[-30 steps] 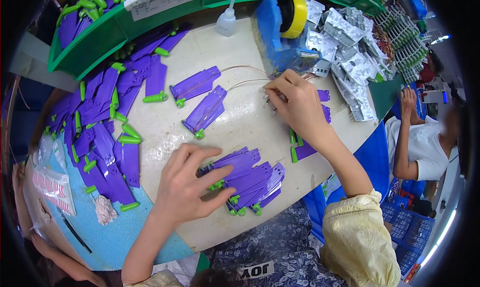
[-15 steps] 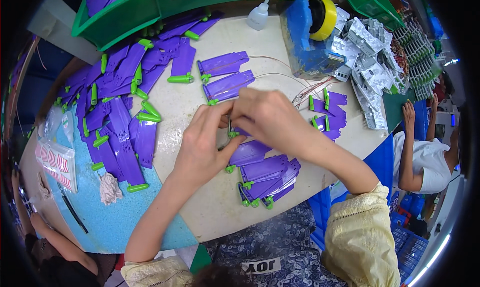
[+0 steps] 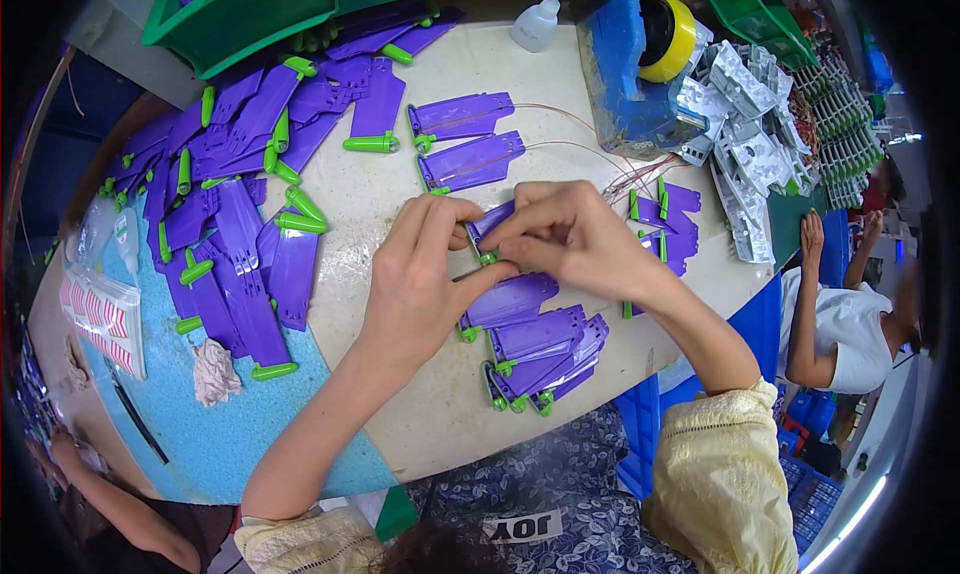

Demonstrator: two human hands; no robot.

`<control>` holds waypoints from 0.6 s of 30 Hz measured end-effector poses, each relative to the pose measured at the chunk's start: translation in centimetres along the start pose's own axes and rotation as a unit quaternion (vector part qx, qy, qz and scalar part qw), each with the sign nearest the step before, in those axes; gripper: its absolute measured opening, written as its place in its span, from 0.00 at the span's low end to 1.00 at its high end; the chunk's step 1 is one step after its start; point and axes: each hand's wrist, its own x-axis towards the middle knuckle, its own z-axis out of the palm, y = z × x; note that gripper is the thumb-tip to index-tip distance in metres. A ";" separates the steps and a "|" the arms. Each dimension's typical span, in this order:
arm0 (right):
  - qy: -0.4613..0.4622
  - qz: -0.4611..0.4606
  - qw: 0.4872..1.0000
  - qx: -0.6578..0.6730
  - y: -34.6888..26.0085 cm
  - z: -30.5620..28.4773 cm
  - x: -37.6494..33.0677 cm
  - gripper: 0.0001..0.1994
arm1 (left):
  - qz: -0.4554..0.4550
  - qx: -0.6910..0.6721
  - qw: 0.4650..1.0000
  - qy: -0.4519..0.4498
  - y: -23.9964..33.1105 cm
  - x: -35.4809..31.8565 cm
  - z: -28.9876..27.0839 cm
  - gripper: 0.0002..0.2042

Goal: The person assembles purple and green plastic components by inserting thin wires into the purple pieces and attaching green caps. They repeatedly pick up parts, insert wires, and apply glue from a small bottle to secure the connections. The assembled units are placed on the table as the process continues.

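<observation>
Both hands meet over a purple plastic wing with a green tip [image 3: 489, 222] near the middle of the table. My left hand [image 3: 420, 274] pinches its green end from the left. My right hand [image 3: 565, 236] has thumb and fingers bent together over the same part; anything small in that pinch is hidden. Just beyond lie two purple wings [image 3: 470, 164] with thin wires trailing right. Several more finished-looking wings [image 3: 545, 346] overlap in a fan on the near side. Right of my right hand is a small stack of purple pieces with green bars [image 3: 680, 219].
A large heap of purple wings [image 3: 240, 224] spreads across the left. Behind stand green bins [image 3: 260, 29], a white squeeze bottle [image 3: 537, 26] and a blue tape dispenser [image 3: 625, 84]. Grey moulded parts [image 3: 740, 124] pile up at right. A crumpled cloth [image 3: 214, 372] lies left. Other people sit at both sides.
The wing between my hands has turned into view, showing more of its purple face. My right hand has shifted slightly right and down; the whole view has shifted a little.
</observation>
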 end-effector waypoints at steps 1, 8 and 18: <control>0.004 0.021 0.999 0.040 0.2 -0.4 0.3 0.07 | -0.004 0.001 1.000 0.004 0.0 0.0 0.1 0.24; 0.175 0.071 0.979 -0.074 0.4 0.5 0.2 0.05 | 0.162 0.156 0.974 -0.006 -0.3 0.6 -0.6 0.18; 0.194 0.028 0.970 -0.144 1.0 0.4 0.3 0.05 | 0.232 0.116 0.963 -0.076 -1.1 2.5 -1.0 0.16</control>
